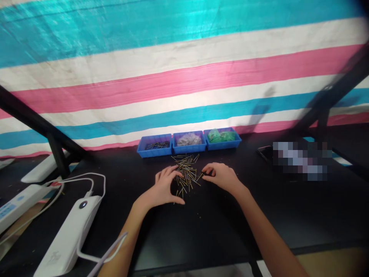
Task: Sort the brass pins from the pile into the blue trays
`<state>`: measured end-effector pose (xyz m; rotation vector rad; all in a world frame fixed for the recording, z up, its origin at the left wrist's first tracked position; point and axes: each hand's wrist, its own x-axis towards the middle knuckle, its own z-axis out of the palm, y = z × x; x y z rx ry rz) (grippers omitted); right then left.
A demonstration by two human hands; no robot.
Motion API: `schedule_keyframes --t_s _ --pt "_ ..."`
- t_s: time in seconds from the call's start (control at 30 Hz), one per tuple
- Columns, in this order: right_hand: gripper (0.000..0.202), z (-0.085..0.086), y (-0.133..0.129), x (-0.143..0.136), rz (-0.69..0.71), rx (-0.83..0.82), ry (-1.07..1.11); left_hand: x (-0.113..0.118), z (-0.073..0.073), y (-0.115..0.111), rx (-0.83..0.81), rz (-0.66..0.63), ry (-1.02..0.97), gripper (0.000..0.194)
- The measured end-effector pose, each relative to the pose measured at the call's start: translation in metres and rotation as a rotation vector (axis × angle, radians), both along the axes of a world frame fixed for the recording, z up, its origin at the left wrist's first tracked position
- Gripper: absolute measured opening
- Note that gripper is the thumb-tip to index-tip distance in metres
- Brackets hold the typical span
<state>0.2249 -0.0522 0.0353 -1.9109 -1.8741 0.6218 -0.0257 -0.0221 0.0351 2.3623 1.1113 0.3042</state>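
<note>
A loose pile of thin metal rods point(188, 172), part gold and part silver like small drill bits, lies on the black table. My left hand point(163, 188) is at the pile's left edge, thumb and fingers spread apart, fingertips touching or just over the nearest rods; nothing shows in its grasp. On the pile's right side, my right hand point(223, 177) has its fingers curled. Its thumb and forefinger close around the end of one thin metal rod point(200, 177), which points toward the pile.
Behind the pile stand three blue trays: one with dark thin pieces point(155, 152), one with clear plastic bags point(189, 147), one with green bags point(223, 145). A white power bank point(69, 234) with cables and a power strip point(20, 206) lie left. A phone point(265, 153) lies right.
</note>
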Motion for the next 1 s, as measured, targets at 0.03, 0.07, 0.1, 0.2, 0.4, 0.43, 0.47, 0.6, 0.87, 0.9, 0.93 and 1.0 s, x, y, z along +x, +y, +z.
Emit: schedule_keyframes --t_s 0.03,0.07,0.1,0.2,0.4,0.43,0.47,0.6,0.87,0.9,0.93,1.0 --pt "0.014 0.0 0.0 0.002 -0.022 -0.022 -0.004 -0.002 -0.003 0.0 -0.017 -0.01 0.023 0.08" --pt "0.014 0.0 0.0 0.003 -0.043 -0.043 -0.007 -0.004 -0.005 0.0 -0.029 -0.017 0.039 0.084" --pt "0.013 0.0 0.001 0.005 -0.06 -0.059 -0.009 -0.005 -0.007 0.001 -0.031 -0.022 0.046 0.087" --pt "0.009 0.0 0.001 0.005 -0.073 -0.07 -0.02 -0.004 -0.012 0.003 -0.011 -0.007 0.043 0.09" --pt "0.009 0.0 -0.001 -0.013 0.013 0.0 0.002 0.011 -0.023 0.001 0.101 0.052 0.004 0.069" --pt "0.009 -0.001 -0.001 -0.017 0.032 0.014 0.007 0.016 -0.025 -0.001 0.129 0.055 -0.01 0.062" --pt "0.009 -0.001 -0.002 -0.021 0.047 0.027 0.009 0.02 -0.027 -0.003 0.157 0.058 -0.024 0.055" --pt "0.011 -0.005 -0.001 -0.022 0.018 0.059 -0.029 0.028 -0.024 -0.007 0.236 0.049 -0.044 0.038" --pt "0.02 -0.011 0.003 -0.011 -0.108 0.078 -0.077 -0.013 -0.008 0.013 0.054 0.072 0.048 0.104" --pt "0.02 -0.01 0.003 -0.012 -0.099 0.074 -0.058 -0.017 -0.007 0.014 0.03 0.074 0.068 0.107" --pt "0.02 -0.009 0.002 -0.014 -0.091 0.072 -0.043 -0.02 -0.007 0.015 0.015 0.075 0.084 0.108" --pt "0.02 -0.009 0.001 -0.016 -0.084 0.075 -0.024 -0.021 -0.008 0.015 0.007 0.073 0.101 0.108"
